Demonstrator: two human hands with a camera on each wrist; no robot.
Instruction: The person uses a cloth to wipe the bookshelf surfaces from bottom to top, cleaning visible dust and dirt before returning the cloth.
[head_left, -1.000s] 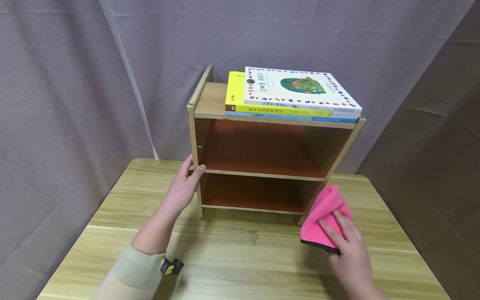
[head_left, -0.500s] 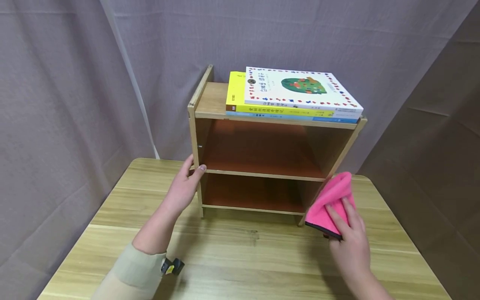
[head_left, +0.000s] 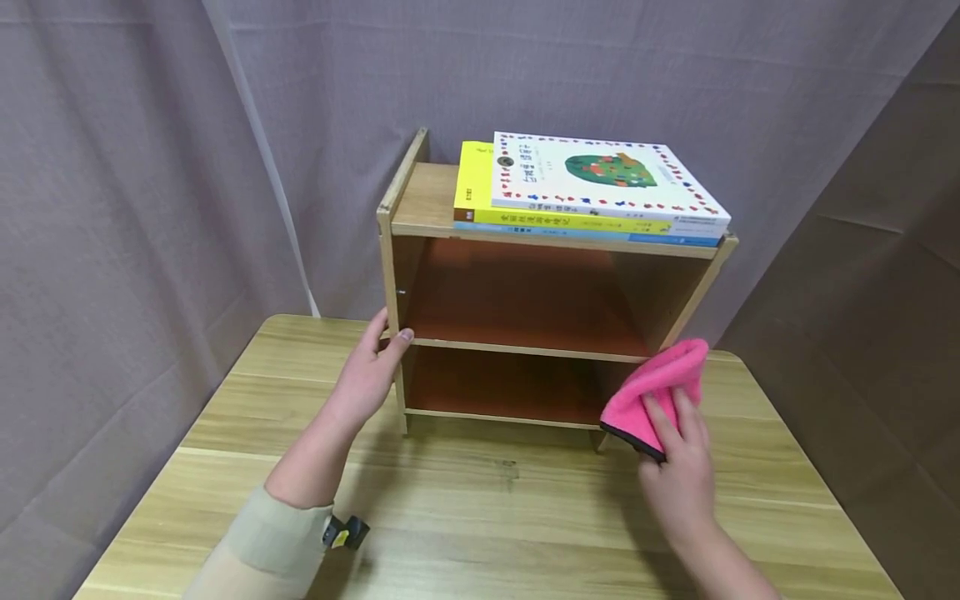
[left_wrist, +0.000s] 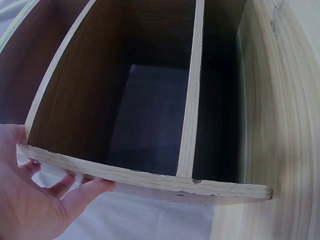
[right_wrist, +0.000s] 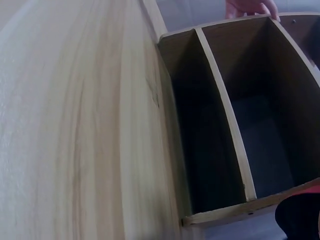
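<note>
A small wooden shelf (head_left: pixel 525 347) stands on the table, its compartments facing me. My left hand (head_left: pixel 367 371) grips its left side panel, thumb on the front edge and fingers round the outer face; the left wrist view shows this hand (left_wrist: pixel 45 195) at the panel edge. In my right hand (head_left: pixel 682 467) is a pink cloth (head_left: pixel 645 392) with a black border, its fingers spread over it. The cloth lies at the shelf's right side panel, covering part of its front edge. Only a sliver of cloth and a black edge show in the right wrist view.
On top of the shelf lies a stack of books: a white one (head_left: pixel 600 171) uppermost, a yellow one (head_left: pixel 472 179) below, and blue at the bottom. The wooden table (head_left: pixel 465 525) has a small dark mark in front of the shelf. Grey curtains (head_left: pixel 322 100) hang behind and beside it.
My right hand has moved up along the shelf's right side with the cloth, then slightly left. The left hand keeps its grip, and the shelf and books stay in place.
</note>
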